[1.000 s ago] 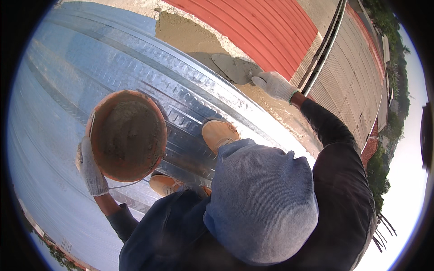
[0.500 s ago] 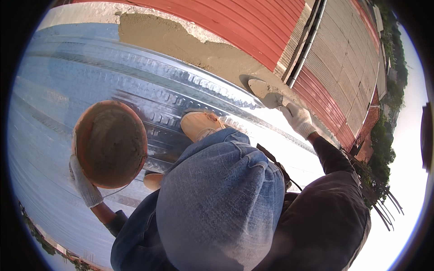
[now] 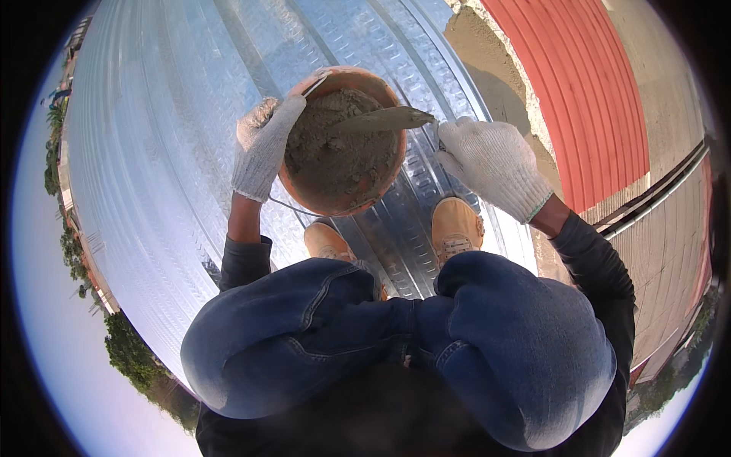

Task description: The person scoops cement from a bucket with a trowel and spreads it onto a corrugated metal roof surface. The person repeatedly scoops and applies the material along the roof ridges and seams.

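Knitted white cloth gloves on left hand [image 3: 263,148] and right hand [image 3: 495,164]; matt orange plastic bucket [image 3: 344,199] of rough grey mortar [image 3: 335,152]; mortar-smeared metal trowel [image 3: 384,119]; glossy ribbed metal roof sheet [image 3: 167,152]; denim trousers [image 3: 304,335].

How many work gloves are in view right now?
2. The left glove grips the rim of the orange mortar bucket. The right glove holds the trowel over the mortar. None seems hidden.
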The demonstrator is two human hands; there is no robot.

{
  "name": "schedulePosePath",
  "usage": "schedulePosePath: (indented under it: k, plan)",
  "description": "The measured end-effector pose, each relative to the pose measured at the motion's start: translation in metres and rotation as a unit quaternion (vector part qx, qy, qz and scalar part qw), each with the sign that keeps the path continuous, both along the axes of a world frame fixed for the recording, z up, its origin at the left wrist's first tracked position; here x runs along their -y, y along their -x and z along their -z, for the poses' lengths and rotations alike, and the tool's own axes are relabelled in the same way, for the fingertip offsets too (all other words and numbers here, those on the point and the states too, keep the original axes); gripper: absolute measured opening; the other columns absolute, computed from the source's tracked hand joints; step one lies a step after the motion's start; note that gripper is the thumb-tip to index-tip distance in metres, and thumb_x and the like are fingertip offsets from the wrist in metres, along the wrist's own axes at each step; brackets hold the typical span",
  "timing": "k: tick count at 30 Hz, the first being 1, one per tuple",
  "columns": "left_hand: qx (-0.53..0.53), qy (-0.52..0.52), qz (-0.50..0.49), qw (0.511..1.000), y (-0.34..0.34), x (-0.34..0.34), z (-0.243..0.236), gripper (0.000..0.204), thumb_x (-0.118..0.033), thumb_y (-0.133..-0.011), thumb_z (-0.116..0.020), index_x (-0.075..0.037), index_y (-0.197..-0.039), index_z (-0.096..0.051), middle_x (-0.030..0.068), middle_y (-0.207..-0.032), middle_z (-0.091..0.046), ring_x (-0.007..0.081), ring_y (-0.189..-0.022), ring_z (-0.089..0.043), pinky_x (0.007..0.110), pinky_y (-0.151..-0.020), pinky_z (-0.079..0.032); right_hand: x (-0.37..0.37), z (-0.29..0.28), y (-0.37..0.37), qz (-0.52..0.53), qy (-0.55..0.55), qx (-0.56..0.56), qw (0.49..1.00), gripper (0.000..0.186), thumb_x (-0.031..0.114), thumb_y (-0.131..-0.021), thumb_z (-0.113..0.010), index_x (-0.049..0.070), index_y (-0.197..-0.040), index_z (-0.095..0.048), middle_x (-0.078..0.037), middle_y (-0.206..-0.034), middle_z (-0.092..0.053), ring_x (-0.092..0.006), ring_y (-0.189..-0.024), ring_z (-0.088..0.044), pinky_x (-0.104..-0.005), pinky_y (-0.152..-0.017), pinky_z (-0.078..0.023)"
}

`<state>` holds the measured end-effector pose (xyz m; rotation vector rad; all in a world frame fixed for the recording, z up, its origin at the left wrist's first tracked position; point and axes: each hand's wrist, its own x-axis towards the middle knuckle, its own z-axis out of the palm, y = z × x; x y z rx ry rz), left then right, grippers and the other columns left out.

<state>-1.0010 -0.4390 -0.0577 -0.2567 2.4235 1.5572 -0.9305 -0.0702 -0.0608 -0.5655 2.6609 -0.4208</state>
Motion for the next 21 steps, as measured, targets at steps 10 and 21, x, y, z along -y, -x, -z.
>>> schedulePosePath:
  k: [10,21]
  plan:
    - [0.004,-0.014,-0.014,1.000,-0.020,-0.027,-0.006,0.034,-0.040,-0.105,-0.083,-0.008,-0.099,-0.077,-0.0044,-0.083,-0.065,0.0045,-0.077,-0.059,0.025,-0.068,-0.052,0.049,-0.002,0.041,-0.133,-0.069,0.073,0.986,0.022,0.019,-0.101,-0.069,-0.001,-0.098,-0.077,-0.021,-0.090,-0.078,-0.0378,-0.089,-0.081,-0.0523,-0.078,-0.064]
    - [-0.015,0.010,0.001,1.000,-0.014,-0.027,-0.012,0.043,-0.043,-0.104,-0.081,-0.005,-0.086,-0.074,-0.0039,-0.074,-0.060,0.0056,-0.071,-0.053,0.029,-0.064,-0.048,0.081,0.000,0.004,-0.012,0.200,0.272,0.941,0.042,0.035,-0.108,-0.069,-0.007,-0.103,-0.075,-0.026,-0.087,-0.075,-0.0388,-0.079,-0.076,-0.0500,-0.077,-0.059]
